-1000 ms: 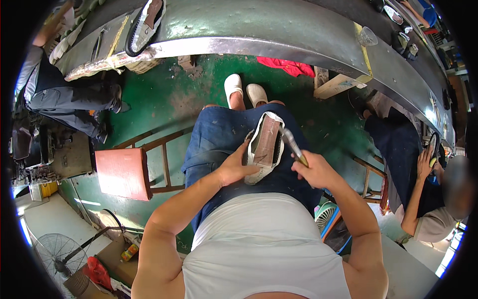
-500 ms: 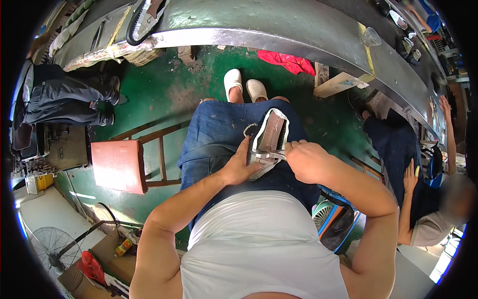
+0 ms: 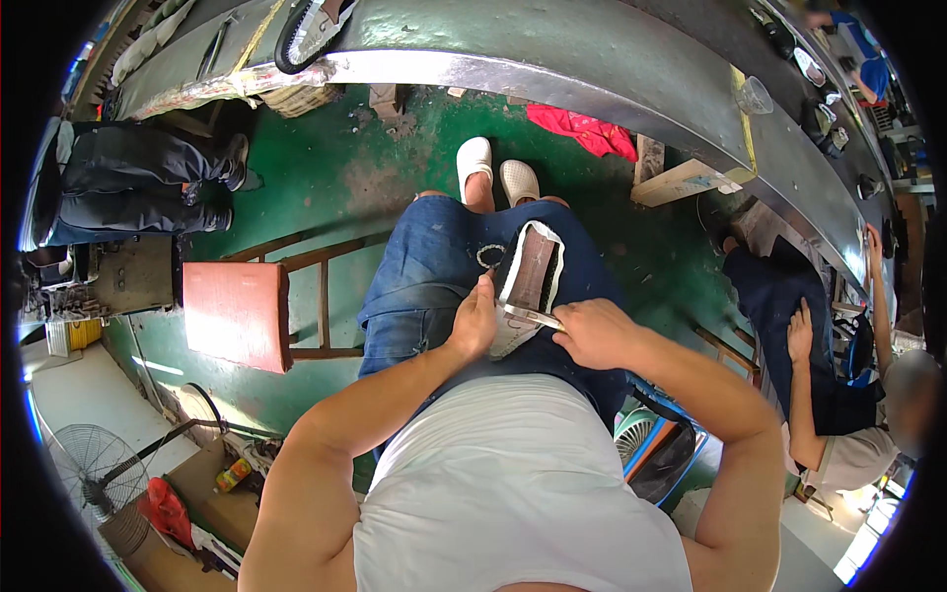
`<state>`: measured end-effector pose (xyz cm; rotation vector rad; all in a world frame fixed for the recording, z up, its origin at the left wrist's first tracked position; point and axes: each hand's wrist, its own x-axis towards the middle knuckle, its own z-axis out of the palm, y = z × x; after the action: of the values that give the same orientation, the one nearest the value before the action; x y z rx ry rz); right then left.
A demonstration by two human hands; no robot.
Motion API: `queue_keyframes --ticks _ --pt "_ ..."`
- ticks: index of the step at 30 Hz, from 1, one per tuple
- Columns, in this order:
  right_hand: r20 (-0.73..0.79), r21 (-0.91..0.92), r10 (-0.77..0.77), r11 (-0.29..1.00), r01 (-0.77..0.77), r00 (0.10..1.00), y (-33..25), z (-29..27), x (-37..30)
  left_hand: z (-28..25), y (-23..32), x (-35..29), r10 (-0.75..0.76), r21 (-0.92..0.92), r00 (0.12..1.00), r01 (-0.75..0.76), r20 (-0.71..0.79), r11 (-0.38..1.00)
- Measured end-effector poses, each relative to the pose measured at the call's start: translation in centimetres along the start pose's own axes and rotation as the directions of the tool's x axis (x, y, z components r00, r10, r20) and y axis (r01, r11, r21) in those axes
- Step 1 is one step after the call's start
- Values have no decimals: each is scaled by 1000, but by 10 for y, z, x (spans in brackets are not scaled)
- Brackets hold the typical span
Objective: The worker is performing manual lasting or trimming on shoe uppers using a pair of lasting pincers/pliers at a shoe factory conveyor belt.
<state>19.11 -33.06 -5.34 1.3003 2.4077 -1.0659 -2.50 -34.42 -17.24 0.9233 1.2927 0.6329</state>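
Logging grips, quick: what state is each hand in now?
Left hand: at the shoe; grip cannot be told.
Right hand: closed, holding a metal tool.

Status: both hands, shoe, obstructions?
Left hand at the left of the shoe, grip unclear. Right hand closed on metal tool. Shoe on lap, tool crossing over it; no other obstruction visible.

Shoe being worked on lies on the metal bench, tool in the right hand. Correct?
Not quite: the shoe lies on the person's lap, not on the metal bench, as the head view shows. The tool is in the right hand, as you say.
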Motion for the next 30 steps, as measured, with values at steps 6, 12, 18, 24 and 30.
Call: queue_keyframes --ticks 6,12,18,24,30 --pt "-260 62 86 995 -72 962 -10 45 -16 5 19 -8 115 205 986 -88 -123 975" --pt "-87 72 178 983 -172 980 2 21 -29 6 19 -4 348 422 935 -289 -69 859" --pt "-388 -40 166 980 -197 907 8 30 -21 3 13 -4 473 570 877 -432 84 699" --pt "-247 86 322 947 -310 914 31 47 -35 0 24 -8 539 628 784 -593 307 504" --pt "-92 344 294 906 -247 951 35 -12 -27 -3 50 -3 331 693 870 -492 366 527"
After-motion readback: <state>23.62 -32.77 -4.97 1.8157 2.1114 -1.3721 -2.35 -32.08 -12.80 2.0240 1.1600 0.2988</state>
